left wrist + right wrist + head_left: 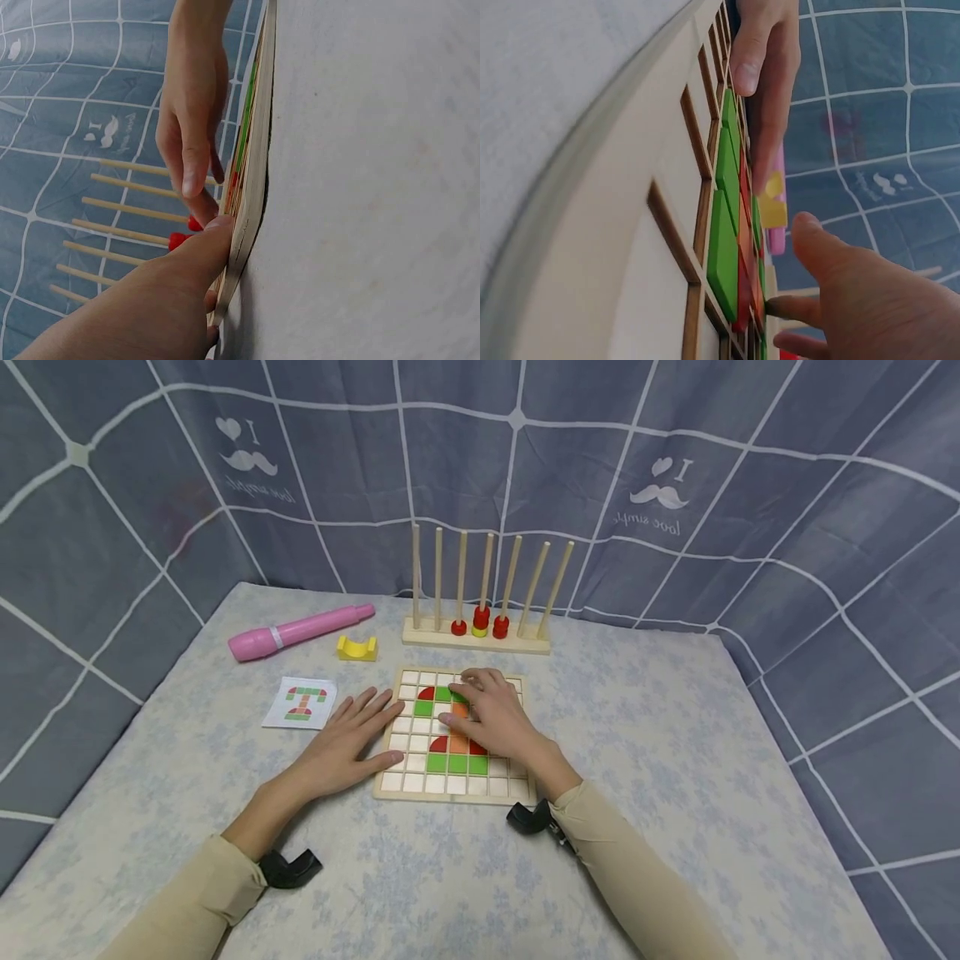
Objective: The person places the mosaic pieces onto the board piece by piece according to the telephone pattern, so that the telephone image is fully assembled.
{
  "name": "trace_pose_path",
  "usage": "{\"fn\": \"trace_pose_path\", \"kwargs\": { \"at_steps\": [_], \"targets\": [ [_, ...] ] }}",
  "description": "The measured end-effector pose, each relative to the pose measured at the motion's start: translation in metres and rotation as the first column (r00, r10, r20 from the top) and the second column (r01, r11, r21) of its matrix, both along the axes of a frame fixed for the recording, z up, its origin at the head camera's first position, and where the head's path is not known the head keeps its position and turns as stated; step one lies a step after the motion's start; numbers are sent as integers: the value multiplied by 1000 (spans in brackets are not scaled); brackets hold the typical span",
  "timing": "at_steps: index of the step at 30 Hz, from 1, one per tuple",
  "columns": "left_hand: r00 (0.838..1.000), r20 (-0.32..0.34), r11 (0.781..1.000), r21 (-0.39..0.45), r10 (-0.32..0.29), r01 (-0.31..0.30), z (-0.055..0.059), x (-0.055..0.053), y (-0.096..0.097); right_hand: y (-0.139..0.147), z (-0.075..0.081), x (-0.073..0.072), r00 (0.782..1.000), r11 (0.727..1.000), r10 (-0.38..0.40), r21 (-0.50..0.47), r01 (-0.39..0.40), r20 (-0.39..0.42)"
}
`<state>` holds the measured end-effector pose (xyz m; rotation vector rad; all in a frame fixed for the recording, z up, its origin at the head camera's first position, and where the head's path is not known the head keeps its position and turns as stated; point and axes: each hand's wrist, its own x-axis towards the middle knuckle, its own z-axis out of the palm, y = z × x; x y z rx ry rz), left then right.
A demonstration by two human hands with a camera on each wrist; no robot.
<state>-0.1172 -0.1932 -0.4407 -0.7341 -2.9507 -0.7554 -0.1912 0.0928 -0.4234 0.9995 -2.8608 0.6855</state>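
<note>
A square wooden grid board lies on the table, its cells partly filled with green square tiles, orange tiles and red quarter-round tiles. My left hand rests along the board's left edge, fingers spread and nearly straight, thumb at the rim in the left wrist view. Over the upper middle of the board is my right hand, fingers loosely bent. Its fingertips come down at the tiles, while the thumb stands apart with nothing pinched in the right wrist view. The right hand hides some cells beneath it.
Left of the board lies a pattern card printed with a similar coloured figure. Behind it are a yellow arch block and a pink tube-shaped object. A wooden peg stand with several red and yellow beads stands beyond the board.
</note>
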Motion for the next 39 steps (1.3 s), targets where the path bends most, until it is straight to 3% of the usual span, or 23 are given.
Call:
{"fn": "trace_pose_path", "kwargs": {
  "at_steps": [7,13,20,28,31,39],
  "targets": [
    [1000,-7,1000,5,-1,1,0,0,0,2,-1,5,999,1000,1,-7,-1,49],
    [1000,2,1000,2,1,-1,0,-2,3,43,5,15,991,992,-52,-105,64,121],
    [1000,5,1000,-10,6,-6,1,-1,2,97,6,42,984,976,-150,-148,163,96],
    [1000,-5,1000,7,5,-5,3,0,2,119,-3,60,979,968,-189,-156,198,70],
    [1000,-6,1000,-3,16,-16,2,0,0,112,-2,64,985,971,-163,-168,172,63],
    [1000,-3,1000,-12,2,-2,2,-2,0,83,-6,81,998,986,4,-167,8,70]
  ]
}}
